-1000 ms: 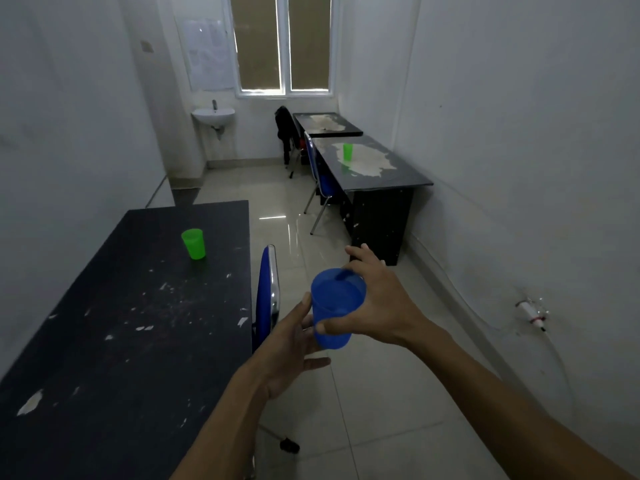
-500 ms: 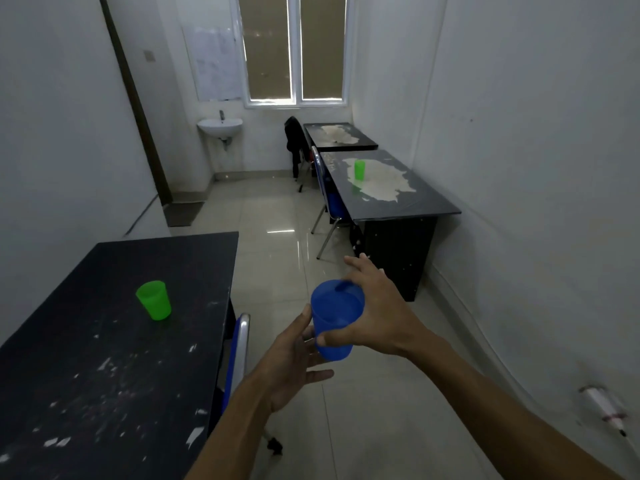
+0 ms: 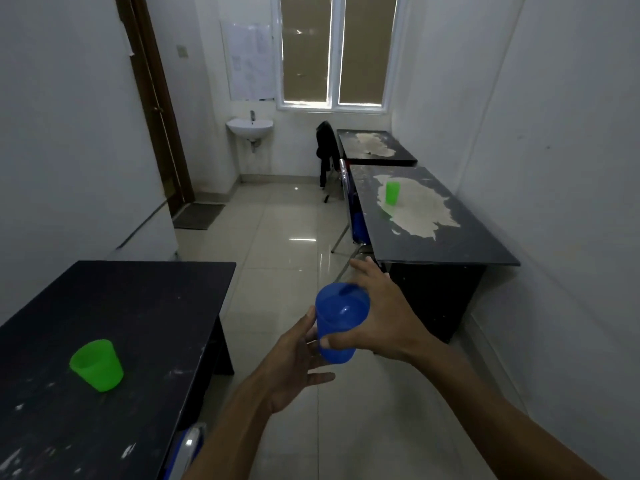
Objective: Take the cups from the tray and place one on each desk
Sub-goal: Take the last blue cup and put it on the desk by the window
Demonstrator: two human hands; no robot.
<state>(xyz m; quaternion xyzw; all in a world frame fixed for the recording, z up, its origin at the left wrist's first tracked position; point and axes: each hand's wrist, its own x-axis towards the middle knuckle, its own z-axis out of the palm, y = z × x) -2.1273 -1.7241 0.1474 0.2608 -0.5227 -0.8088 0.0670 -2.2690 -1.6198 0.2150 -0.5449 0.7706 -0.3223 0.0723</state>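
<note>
White walls close in a narrow tiled room, with a window [image 3: 334, 50] at the far end, a small sink [image 3: 249, 128] below and to the left of it, and a brown door [image 3: 152, 98] on the left wall; three dark tables stand here. On the near left table [image 3: 145, 306] a green cup [image 3: 97, 364] stands upright; along the right wall the middle table [image 3: 450, 237], its top badly peeled, carries a second green cup [image 3: 392, 192], also upright; the far table [image 3: 375, 148] beyond it shows no cup that I can make out. No tray is in view.

Over the floor between the tables, the blue cup [image 3: 341, 322] is held mouth up in the air; the right hand [image 3: 381, 317] grips it, thumb across the near wall and fingers [image 3: 363, 268] reaching round the far side, while the left hand [image 3: 298, 362] touches its lower left side with relaxed, fairly straight fingers, more steadying than holding.

By its look the cup is thin moulded plastic, light and fairly stiff, smooth enough to slip if pinched only at the rim, and unlikely to break if dropped; whether it holds anything I cannot tell. A wrap around the middle of the wall, as the right hand has it, seems the safest hold; it likely belongs on the far table.
</note>
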